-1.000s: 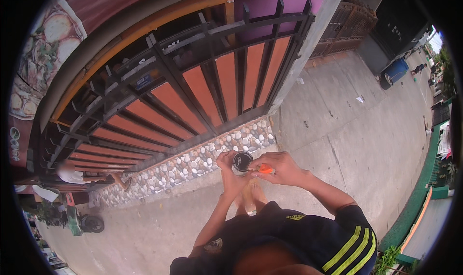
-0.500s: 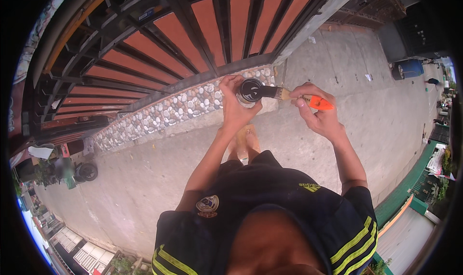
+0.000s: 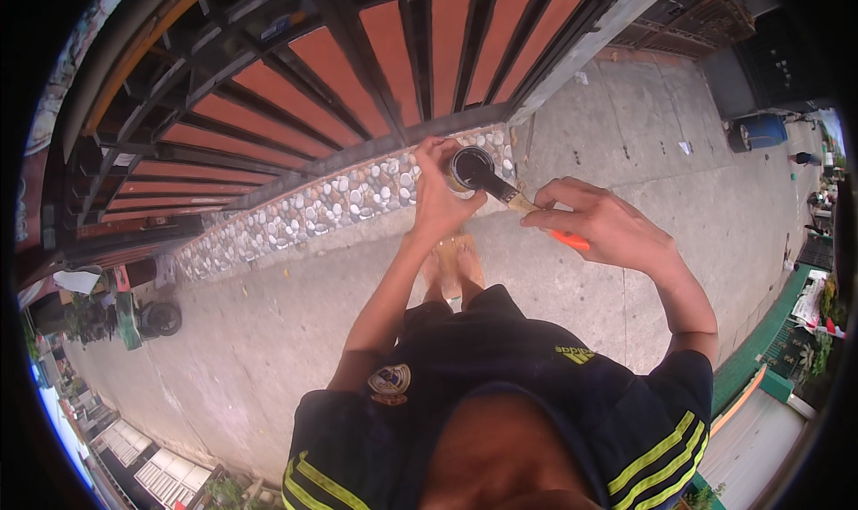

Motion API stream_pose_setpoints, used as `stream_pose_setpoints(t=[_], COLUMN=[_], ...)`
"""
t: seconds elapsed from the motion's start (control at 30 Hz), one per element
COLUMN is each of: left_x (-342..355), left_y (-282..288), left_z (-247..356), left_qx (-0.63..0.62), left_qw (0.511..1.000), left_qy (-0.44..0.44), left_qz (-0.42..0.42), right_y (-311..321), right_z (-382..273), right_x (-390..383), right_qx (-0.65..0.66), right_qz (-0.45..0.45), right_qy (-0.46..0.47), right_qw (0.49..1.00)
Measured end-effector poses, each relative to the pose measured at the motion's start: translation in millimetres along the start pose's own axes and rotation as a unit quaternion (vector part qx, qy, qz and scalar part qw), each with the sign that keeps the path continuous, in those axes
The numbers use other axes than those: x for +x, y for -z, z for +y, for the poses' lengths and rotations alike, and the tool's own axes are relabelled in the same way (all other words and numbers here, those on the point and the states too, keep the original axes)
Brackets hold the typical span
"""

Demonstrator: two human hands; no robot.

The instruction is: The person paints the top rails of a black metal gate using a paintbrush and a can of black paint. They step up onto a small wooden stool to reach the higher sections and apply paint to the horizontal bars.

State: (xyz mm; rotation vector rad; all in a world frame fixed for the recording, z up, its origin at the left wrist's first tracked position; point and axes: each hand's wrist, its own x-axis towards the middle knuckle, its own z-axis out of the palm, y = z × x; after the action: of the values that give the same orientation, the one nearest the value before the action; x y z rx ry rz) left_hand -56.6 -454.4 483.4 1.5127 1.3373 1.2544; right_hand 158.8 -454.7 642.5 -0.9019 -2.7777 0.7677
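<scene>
My left hand [image 3: 436,202] is wrapped round a small open can [image 3: 458,155] of black paint, out in front of my body. In my right hand [image 3: 617,228] is a paintbrush [image 3: 520,202] with a pale wooden handle that ends in orange. Its dark, paint-covered bristles lie at the can's mouth, on the right side. From there the handle slants down to the right into my fingers. How deep the bristle tips sit in the paint is hard to see.
Ahead stands a gate [image 3: 317,63] with black bars and orange-red panels, above a pebble-faced low wall [image 3: 331,202]. My bare feet rest on a wooden board [image 3: 470,252] over concrete pavement [image 3: 581,300]. A blue drum [image 3: 765,131] is far right; a wheel [image 3: 162,320] is left.
My right hand has shifted right and slightly down, turning over the handle. The brush has swung from nearly level to a downward slant, bristles still at the can. The can moved slightly right.
</scene>
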Motion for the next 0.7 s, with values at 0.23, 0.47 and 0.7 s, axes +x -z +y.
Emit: stream_pose_setpoints(t=[0.23, 0.47, 0.7], left_x=[-1, 13, 53], left_y=[-3, 9, 46], left_z=[-8, -6, -25], left_qx=[-0.021, 0.008, 0.049], left_qw=[1.0, 0.999, 0.992], left_qy=[-0.007, -0.018, -0.05], left_qz=[0.013, 0.043, 0.103], right_y=[-4, -52, -44], right_z=[18, 45, 65], right_x=[10, 14, -3], right_qx=[0.172, 0.463, 0.536], right_qz=[0.146, 0.314, 0.385], right_qy=[-0.025, -0.195, -0.209], right_qw=[0.974, 0.805, 0.722])
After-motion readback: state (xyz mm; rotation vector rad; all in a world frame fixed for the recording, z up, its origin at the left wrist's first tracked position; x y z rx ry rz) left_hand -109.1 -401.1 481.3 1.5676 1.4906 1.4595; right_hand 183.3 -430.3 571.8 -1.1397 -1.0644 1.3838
